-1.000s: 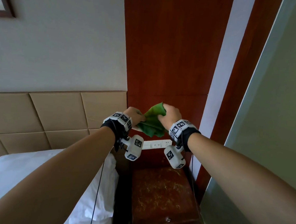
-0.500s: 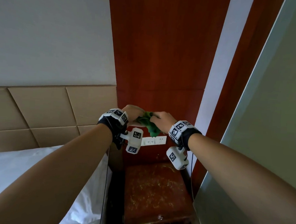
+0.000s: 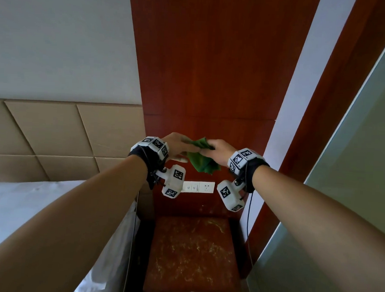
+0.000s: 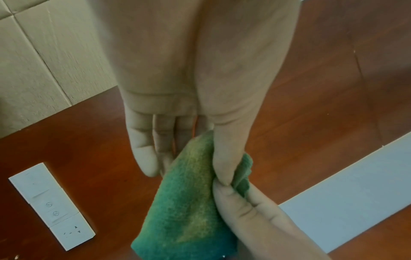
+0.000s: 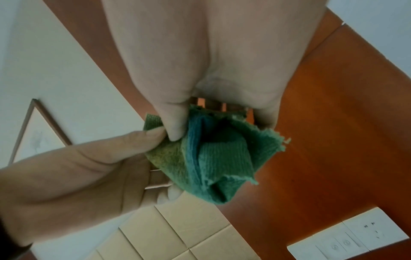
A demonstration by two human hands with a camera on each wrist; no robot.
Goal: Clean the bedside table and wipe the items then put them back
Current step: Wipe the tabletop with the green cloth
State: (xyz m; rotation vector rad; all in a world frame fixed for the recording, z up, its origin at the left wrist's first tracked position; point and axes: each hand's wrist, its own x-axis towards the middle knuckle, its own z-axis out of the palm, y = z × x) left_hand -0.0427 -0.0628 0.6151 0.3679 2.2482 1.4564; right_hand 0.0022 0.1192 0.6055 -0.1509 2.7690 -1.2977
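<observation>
Cloth (image 3: 202, 159) bunched, drooping between hands (image 3: 198, 149)

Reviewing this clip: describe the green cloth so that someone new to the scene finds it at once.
Start at the tall reddish-brown wood wall panel behind the dark bedside table. In front of it, above the white wall socket plate, the left hand and right hand meet. Bunched between them is the green microfibre cloth, the only green and only soft thing there.
</observation>
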